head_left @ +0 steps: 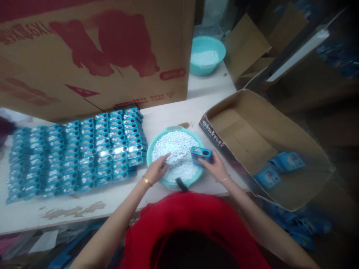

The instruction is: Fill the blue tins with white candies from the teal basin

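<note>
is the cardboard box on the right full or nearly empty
Nearly empty: the open cardboard box shows mostly bare floor, with only a few blue packets.

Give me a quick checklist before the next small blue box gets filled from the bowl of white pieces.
1. Right hand holds a small blue box over the bowl: ok.
2. Left hand fingers rest on the white pieces: ok.
3. Teal bowl has plenty of pieces: ok.
4. Box lid open: cannot tell.
5. Rows of blue boxes lie left of the bowl, touching its rim: ok.
6. Open carton on the right has room: ok.
</note>
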`<state>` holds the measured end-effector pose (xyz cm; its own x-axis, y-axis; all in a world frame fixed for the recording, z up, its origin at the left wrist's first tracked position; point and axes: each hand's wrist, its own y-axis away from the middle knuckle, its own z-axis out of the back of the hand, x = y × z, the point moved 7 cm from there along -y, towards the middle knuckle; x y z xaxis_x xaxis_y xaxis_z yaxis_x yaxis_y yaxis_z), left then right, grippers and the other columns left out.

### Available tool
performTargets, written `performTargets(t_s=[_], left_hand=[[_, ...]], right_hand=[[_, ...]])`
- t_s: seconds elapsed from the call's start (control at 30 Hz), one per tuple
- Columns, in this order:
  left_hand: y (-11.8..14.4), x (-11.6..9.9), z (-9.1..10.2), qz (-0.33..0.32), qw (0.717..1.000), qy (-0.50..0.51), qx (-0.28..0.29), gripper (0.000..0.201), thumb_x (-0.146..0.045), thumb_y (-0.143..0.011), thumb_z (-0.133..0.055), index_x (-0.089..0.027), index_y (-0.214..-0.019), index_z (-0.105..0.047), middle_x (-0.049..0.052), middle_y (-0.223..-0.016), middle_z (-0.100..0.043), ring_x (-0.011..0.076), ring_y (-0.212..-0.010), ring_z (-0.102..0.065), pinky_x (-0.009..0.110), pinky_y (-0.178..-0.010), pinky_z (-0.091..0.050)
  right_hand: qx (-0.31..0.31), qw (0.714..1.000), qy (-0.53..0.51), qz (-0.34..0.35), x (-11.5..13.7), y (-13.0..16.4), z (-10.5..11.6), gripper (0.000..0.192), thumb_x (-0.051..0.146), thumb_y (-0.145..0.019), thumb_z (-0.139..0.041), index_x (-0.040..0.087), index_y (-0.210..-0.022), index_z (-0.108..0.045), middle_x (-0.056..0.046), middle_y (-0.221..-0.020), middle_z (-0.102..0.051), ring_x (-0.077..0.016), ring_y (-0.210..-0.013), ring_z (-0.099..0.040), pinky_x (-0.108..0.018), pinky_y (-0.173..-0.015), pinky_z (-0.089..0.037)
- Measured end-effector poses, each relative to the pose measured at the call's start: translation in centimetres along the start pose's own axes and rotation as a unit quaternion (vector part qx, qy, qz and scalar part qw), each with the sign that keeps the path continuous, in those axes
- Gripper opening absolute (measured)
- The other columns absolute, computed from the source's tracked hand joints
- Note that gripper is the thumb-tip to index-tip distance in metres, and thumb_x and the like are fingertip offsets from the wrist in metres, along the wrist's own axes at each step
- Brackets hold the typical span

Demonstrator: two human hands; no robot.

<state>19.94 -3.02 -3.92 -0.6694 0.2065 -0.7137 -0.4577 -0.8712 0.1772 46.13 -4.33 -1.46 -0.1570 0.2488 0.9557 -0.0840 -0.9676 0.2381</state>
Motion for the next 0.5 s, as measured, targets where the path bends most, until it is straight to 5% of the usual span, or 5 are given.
performTargets(t_s=[0.23, 0.5], left_hand=[[0.4, -5.0, 5.5, -0.116, 0.993, -0.026, -0.009, 0.029, -0.030, -0.094, -0.044, -0.018, -0.119, -0.054, 0.007, -0.095, -0.060, 0.0159, -0.086, -0.059, 0.029, -0.079, -0.047], [-1.2, -9.9, 6.6, -0.087, 0.967, -0.206, 0.118, 0.032, -0.033, -0.094, -0.037, -0.019, -0.117, -0.054, 0.008, -0.098, -0.062, 0.0194, -0.088, -0.060, 0.029, -0.073, -0.048]], right_hand=[[0.020, 0.959, 0.218, 0.183, 2.1, 0.9, -1.3, 0.035, 0.027, -0.082, -0.059, 0.022, -0.116, -0.052, -0.009, -0.111, -0.062, -0.0243, -0.104, -0.058, -0.039, -0.092, -0.046], [0.059, 0.927, 0.268, 0.254, 2.5, 1.2, -4.2, 0.046, 0.013, -0.077, -0.052, 0.022, -0.121, -0.052, -0.009, -0.116, -0.062, -0.0256, -0.110, -0.056, -0.043, -0.096, -0.046]])
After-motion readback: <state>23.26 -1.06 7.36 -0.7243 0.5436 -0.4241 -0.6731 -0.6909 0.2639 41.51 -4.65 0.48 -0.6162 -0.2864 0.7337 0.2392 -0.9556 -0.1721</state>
